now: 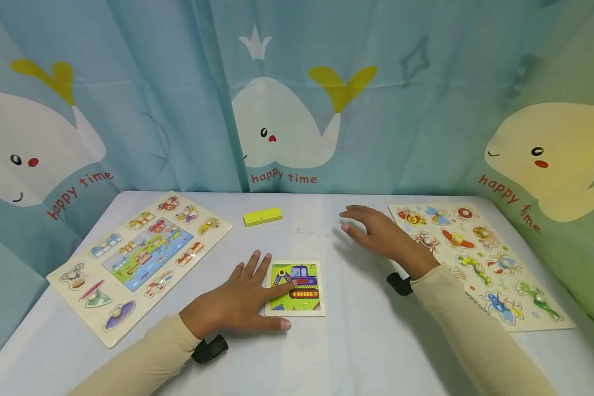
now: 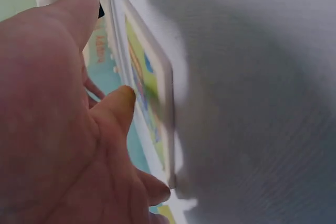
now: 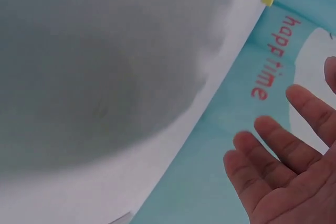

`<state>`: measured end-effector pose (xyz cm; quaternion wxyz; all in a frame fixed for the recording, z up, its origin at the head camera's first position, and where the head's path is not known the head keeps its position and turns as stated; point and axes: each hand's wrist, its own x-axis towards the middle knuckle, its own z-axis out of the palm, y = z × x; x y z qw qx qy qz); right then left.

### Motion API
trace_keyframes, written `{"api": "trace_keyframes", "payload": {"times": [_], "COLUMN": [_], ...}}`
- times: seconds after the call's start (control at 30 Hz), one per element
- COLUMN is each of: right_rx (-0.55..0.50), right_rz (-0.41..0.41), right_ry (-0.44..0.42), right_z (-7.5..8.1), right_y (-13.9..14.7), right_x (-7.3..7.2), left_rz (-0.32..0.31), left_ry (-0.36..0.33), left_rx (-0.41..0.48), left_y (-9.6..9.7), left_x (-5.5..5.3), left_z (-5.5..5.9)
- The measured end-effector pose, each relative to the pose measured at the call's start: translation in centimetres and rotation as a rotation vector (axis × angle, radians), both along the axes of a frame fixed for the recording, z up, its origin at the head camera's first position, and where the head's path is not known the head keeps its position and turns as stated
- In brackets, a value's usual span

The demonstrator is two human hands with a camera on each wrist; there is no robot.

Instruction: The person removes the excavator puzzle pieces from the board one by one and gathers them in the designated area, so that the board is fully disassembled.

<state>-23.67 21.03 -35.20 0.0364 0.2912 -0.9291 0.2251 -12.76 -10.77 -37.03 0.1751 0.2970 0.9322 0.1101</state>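
Sleeves (image 1: 143,355) lead to a spread left hand (image 1: 237,300) over the partly covered digger puzzle (image 1: 304,292), seemingly complete, and a relaxed, empty right hand (image 1: 380,234).

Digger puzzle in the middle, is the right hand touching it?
Apart. The head view shows a strip of white tabletop between the right hand and the digger puzzle, with the fingertips beyond its far right corner.

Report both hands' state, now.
Left hand: open, partly over the small puzzle, holding nothing.
Right hand: open, holding nothing.
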Motion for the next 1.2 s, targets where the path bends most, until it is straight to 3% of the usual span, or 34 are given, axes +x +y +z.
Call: {"api": "trace_keyframes", "payload": {"times": [0.27,0.53,0.77,1.2], "right_rx": [-0.052,-0.059,-0.132,0.064], "right_rz": [0.081,0.148,0.304,0.357], "right_ry": [-0.027,-0.139,-0.233,-0.195], "right_z": [0.0,0.3,0.2,-1.2], "right_y": [-2.3,-5.5,-8.6,-11.2], "right_x": [0.5,1.4,3.0,2.8], "left_rz": [0.005,0.010,0.005,0.004], "left_ry": [-0.026,-0.036,-0.033,-0.042], "left_rx": [-0.029,-0.031,-0.062,-0.055], "left_y": [0.2,0.0,0.1,0.0], "left_x": [-0.5,-0.5,-0.4,-0.3], "left_z": [-0.4,-0.5,-0.7,-0.7]}}
